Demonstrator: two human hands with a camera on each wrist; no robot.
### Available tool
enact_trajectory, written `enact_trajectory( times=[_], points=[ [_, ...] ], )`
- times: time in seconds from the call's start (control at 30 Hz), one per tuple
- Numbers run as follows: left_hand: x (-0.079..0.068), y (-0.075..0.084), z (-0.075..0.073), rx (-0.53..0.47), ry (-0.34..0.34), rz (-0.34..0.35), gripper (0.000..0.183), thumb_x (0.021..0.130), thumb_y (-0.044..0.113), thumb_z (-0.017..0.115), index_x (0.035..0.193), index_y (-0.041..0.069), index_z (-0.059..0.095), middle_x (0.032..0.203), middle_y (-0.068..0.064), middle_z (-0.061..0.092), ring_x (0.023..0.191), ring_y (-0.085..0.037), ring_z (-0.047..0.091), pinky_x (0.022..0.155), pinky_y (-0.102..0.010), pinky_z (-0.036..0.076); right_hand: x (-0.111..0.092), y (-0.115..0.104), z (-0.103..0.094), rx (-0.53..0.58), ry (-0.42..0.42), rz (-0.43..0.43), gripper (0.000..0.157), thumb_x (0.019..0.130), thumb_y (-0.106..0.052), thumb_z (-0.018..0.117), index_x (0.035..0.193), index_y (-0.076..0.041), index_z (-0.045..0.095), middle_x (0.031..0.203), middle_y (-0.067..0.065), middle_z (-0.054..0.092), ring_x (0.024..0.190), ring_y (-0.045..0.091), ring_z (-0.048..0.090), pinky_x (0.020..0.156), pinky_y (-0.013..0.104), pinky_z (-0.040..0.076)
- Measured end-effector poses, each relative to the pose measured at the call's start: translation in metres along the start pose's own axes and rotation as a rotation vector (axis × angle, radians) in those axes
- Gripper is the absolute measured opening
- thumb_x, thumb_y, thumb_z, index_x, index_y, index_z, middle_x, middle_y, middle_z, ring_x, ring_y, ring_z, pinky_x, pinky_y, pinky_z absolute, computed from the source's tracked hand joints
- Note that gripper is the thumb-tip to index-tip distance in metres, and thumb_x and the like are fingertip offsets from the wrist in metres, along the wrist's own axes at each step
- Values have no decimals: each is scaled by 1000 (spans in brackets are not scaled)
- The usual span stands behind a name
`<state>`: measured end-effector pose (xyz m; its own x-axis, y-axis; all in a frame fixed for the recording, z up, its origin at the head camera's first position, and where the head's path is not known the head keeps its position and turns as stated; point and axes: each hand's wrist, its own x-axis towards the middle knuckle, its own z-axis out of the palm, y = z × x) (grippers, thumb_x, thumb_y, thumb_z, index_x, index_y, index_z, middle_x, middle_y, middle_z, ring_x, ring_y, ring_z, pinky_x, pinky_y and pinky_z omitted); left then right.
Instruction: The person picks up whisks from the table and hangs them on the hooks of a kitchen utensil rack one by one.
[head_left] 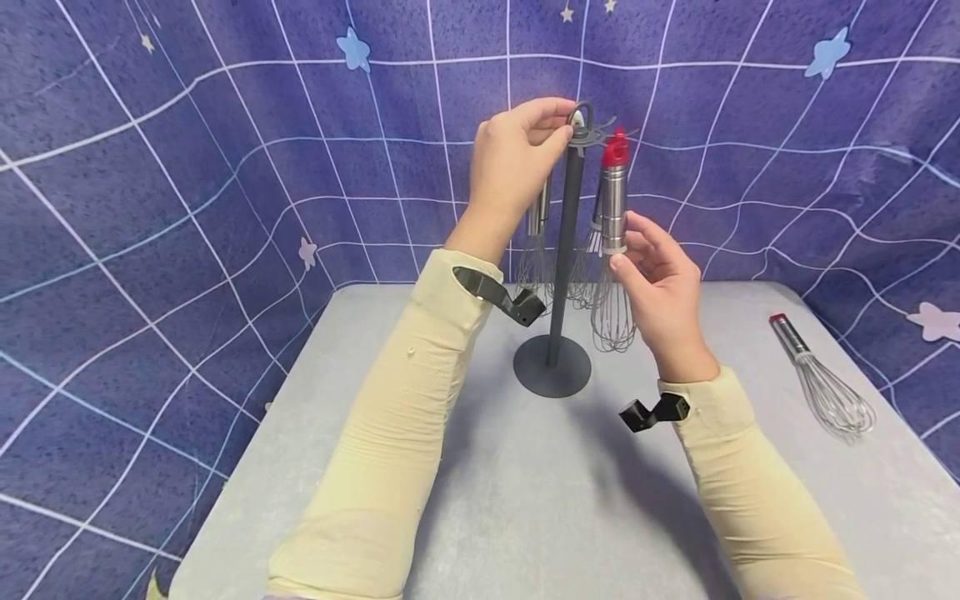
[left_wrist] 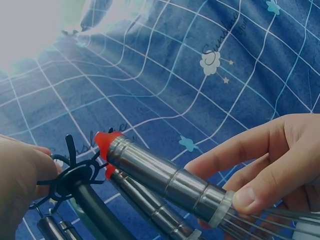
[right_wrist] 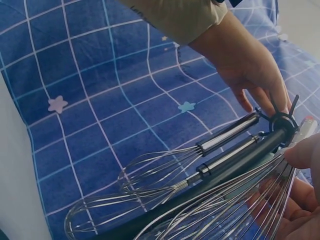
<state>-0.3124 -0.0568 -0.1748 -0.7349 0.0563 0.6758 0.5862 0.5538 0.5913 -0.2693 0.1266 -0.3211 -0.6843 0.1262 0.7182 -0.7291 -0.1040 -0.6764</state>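
Observation:
A dark grey rack (head_left: 567, 250) with a round base stands upright on the table, hooks spreading from its top. My left hand (head_left: 513, 158) pinches the loop at the top of the rack between thumb and fingers. Just right of the pole, my right hand (head_left: 663, 287) grips a red-tipped whisk (head_left: 614, 200) where the steel handle meets the wires. Its red end is up at a hook, and the wires point down. Behind it hangs another red-tipped whisk (left_wrist: 150, 205). Further whisks (right_wrist: 227, 134) hang on the left side of the rack, partly hidden by my left hand in the head view.
One more whisk (head_left: 821, 379) lies on the right part of the grey table (head_left: 540, 500), wires toward the front. A blue curtain (head_left: 420, 100) with white grid lines and stars hangs close behind the table and along its left side.

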Motion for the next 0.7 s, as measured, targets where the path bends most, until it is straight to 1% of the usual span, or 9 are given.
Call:
enact_trajectory(
  times=[0.1, 0.33, 0.53, 0.7],
  points=[
    [0, 0, 0, 3, 4, -1, 23, 94, 18, 74, 116, 20, 77, 110, 7, 76, 96, 1, 71, 91, -12, 45, 0, 0, 2, -20, -7, 0, 47, 90, 11, 66, 135, -2, 62, 108, 5, 73, 83, 16, 67, 77, 25, 53],
    [-1, 0, 3, -12, -5, 4, 23, 93, 18, 75, 116, 19, 77, 110, 6, 76, 96, 0, 71, 90, -13, 46, 0, 4, 4, -20, -3, 23, 50, 90, 12, 65, 136, -5, 61, 109, 5, 73, 86, 16, 67, 77, 26, 51],
    [-2, 0, 2, -5, 4, 14, 23, 93, 17, 74, 116, 18, 77, 109, 5, 77, 95, 1, 71, 88, -12, 46, 0, 8, 5, -63, -7, 10, 51, 90, 12, 64, 137, -5, 60, 111, 4, 72, 85, 16, 66, 76, 27, 50],
    [-3, 2, 2, -7, 1, 7, 23, 94, 18, 74, 116, 19, 77, 109, 6, 77, 95, 1, 71, 88, -12, 46, 0, 9, 6, -79, -11, -8, 50, 91, 12, 64, 138, -4, 58, 112, 4, 72, 86, 16, 68, 77, 27, 51]
  ],
)
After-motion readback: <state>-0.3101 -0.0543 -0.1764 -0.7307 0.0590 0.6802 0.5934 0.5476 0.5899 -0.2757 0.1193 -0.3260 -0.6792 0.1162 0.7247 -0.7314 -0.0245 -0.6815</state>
